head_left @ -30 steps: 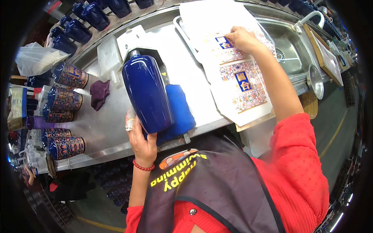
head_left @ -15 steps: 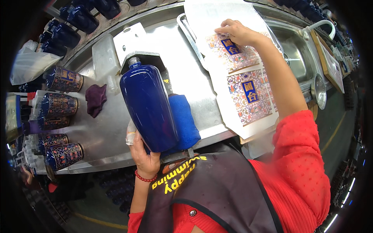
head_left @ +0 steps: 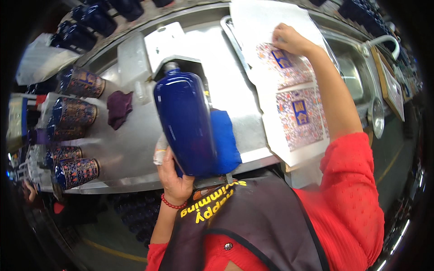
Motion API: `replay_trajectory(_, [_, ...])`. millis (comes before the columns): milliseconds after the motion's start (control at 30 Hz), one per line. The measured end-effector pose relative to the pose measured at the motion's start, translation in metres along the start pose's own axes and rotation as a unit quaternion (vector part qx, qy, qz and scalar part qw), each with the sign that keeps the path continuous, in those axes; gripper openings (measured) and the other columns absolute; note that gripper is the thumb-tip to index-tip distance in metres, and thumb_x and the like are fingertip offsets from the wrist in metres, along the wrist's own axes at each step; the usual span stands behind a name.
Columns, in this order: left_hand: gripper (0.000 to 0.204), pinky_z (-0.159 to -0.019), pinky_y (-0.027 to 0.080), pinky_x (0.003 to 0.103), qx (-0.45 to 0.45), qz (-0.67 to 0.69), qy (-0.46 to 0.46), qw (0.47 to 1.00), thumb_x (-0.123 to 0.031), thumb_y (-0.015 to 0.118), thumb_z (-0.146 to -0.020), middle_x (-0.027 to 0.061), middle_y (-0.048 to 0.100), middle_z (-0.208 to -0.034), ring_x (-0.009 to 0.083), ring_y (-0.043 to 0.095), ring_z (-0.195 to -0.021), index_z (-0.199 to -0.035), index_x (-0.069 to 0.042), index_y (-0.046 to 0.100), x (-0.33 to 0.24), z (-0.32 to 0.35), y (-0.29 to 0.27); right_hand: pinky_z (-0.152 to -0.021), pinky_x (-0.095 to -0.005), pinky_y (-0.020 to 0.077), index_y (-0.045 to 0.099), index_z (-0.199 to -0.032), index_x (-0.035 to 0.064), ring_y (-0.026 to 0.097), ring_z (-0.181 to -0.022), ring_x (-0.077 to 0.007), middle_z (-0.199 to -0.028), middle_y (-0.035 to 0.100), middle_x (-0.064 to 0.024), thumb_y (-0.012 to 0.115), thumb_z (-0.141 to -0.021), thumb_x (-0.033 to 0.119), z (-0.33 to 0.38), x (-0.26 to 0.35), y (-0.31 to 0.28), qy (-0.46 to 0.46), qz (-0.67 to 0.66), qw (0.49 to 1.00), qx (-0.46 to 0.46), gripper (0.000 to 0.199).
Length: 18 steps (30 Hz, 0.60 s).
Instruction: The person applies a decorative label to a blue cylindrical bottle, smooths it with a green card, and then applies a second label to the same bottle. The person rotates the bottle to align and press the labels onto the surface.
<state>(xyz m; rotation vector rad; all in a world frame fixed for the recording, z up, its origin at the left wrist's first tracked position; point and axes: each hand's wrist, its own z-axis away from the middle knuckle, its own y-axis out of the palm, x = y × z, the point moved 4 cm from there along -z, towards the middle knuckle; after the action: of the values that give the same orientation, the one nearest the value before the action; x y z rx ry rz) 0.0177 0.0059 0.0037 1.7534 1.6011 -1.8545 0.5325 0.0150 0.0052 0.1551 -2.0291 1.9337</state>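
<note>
A glossy dark blue bottle (head_left: 184, 122) leans neck-away in a grey cradle, beside a bright blue cloth (head_left: 224, 142). My left hand (head_left: 175, 179), with white wrapping on a finger, is closed round the bottle's lower left side; some fingers are hidden beneath it. To the right lies a white backing sheet (head_left: 270, 119) bearing colourful patterned decals. My right hand (head_left: 291, 39) is at the top edge of the upper decal (head_left: 294, 74), fingertips bent and pinched together there. The lower decal (head_left: 300, 117) lies flat on the sheet.
Several decorated blue bottles (head_left: 74, 113) lie along the left side. A purple cloth (head_left: 119, 109) and a translucent box (head_left: 133, 56) rest on the metal worktop (head_left: 131, 149). At the right are a sink (head_left: 352, 67), a curved white tap (head_left: 386, 39) and a metal ladle (head_left: 376, 117).
My right hand's fingers have bent from outstretched to pinched at the upper decal's edge. My left hand stays on the bottle. The whole view has shifted slightly.
</note>
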Motion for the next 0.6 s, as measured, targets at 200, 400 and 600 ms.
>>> replay_trajectory(200, [0.092,-0.115,0.031,0.056,-0.045,-0.072,0.072,0.994,-0.06,0.061,-0.095,0.031,0.047,-0.146,0.05,0.044,-0.136,-0.149,0.01,0.036,-0.009,-0.01,-0.003,-0.096,-0.0425,0.0484,0.07,-0.092,0.0075,0.059,-0.108,-0.0369,-0.111,0.061,-0.0181,0.078,-0.083,0.018,-0.005,-0.008,-0.004,0.002,-0.022,0.999,0.037,0.016])
replay_trajectory(400, [0.091,-0.115,0.029,0.057,-0.051,-0.109,0.104,0.987,-0.061,0.06,-0.094,0.0282,0.051,-0.143,0.0477,0.046,-0.134,-0.149,0.008,0.037,-0.014,-0.015,-0.006,-0.096,-0.044,0.0472,0.069,-0.091,0.0075,0.056,-0.109,-0.0382,-0.112,0.06,-0.0181,0.078,-0.083,0.019,0.0,-0.006,-0.006,0.02,-0.008,0.999,0.025,0.017])
replay_trajectory(600, [0.091,-0.115,0.028,0.059,-0.066,-0.13,0.118,0.982,-0.062,0.06,-0.094,0.0277,0.052,-0.142,0.0476,0.046,-0.134,-0.148,0.008,0.039,-0.018,-0.017,-0.007,-0.095,-0.0446,0.0468,0.068,-0.088,0.008,0.056,-0.108,-0.0387,-0.111,0.06,-0.0182,0.077,-0.082,0.016,0.002,-0.013,-0.002,0.011,-0.007,1.0,0.01,0.013])
